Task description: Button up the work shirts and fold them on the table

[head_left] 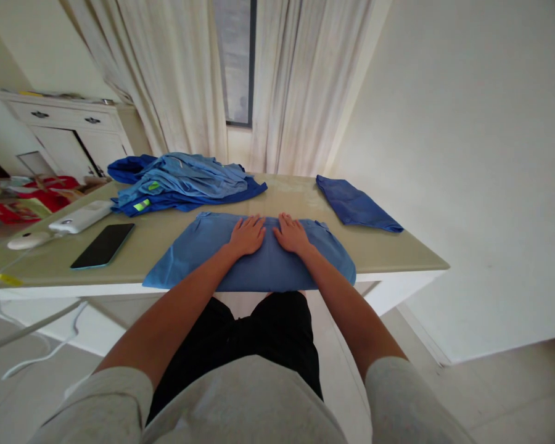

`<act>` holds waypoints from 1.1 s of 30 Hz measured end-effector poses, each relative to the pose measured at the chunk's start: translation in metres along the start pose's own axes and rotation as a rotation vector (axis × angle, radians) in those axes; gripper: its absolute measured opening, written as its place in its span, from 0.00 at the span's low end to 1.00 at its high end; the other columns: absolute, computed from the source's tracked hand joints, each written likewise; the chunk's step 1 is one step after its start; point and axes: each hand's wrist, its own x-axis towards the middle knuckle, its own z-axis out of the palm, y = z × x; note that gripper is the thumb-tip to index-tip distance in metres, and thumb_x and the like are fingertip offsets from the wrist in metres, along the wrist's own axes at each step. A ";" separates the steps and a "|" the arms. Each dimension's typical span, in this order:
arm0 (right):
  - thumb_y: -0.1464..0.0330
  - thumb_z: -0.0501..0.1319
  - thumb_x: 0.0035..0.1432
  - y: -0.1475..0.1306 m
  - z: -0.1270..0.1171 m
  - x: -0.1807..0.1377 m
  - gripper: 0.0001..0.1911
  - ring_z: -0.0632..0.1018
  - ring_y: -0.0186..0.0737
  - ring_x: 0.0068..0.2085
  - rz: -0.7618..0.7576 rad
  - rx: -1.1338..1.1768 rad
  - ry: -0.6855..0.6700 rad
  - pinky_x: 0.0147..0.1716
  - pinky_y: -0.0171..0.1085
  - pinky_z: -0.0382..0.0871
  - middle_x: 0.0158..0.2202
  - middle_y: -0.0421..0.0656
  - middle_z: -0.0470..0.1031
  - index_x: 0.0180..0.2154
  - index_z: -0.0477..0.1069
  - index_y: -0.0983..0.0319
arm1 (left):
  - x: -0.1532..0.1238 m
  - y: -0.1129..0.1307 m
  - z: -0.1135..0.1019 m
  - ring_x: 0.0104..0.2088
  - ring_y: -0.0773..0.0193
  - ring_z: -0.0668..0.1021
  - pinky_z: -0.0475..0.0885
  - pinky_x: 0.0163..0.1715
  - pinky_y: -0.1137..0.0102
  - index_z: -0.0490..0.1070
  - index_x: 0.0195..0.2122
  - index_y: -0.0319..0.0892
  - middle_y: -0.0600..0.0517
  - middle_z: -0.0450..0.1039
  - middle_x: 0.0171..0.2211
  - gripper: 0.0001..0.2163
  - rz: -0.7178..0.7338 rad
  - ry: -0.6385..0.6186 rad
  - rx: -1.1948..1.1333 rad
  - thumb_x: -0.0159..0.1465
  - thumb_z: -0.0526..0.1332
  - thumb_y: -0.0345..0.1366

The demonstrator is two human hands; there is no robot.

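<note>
Well, hnds (248, 236) (291, 234) on cloth (266, 268), drwrs (50, 117) closed

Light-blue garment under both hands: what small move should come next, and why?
Probably slide the left hand and right hand outward to smooth the light-blue garment: both lie flat near its middle, while its sides spread uncovered beyond them.

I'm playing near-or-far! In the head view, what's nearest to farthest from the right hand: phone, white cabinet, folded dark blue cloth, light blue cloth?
1. Light blue cloth, under the right hand
2. Folded dark blue cloth, on the right
3. Phone, over left
4. White cabinet, far back left
</note>
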 end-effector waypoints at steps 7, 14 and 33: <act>0.55 0.43 0.73 0.000 0.007 -0.003 0.38 0.49 0.48 0.76 0.031 0.038 -0.014 0.74 0.48 0.40 0.76 0.53 0.46 0.75 0.45 0.70 | -0.002 -0.001 0.004 0.74 0.50 0.56 0.49 0.72 0.47 0.55 0.74 0.43 0.46 0.51 0.75 0.31 -0.014 -0.047 0.010 0.75 0.38 0.49; 0.55 0.43 0.74 0.000 0.014 -0.011 0.36 0.55 0.51 0.75 0.038 0.025 -0.043 0.73 0.50 0.42 0.74 0.55 0.54 0.73 0.52 0.70 | -0.002 0.005 0.000 0.74 0.51 0.58 0.50 0.72 0.49 0.55 0.74 0.40 0.43 0.53 0.75 0.30 -0.056 0.035 -0.019 0.75 0.37 0.46; 0.48 0.39 0.74 0.002 0.022 -0.013 0.41 0.52 0.47 0.76 0.018 -0.002 0.003 0.73 0.48 0.41 0.75 0.54 0.50 0.74 0.49 0.68 | -0.007 0.004 0.011 0.75 0.51 0.54 0.47 0.73 0.47 0.50 0.75 0.40 0.44 0.49 0.76 0.33 -0.049 -0.045 0.053 0.75 0.35 0.51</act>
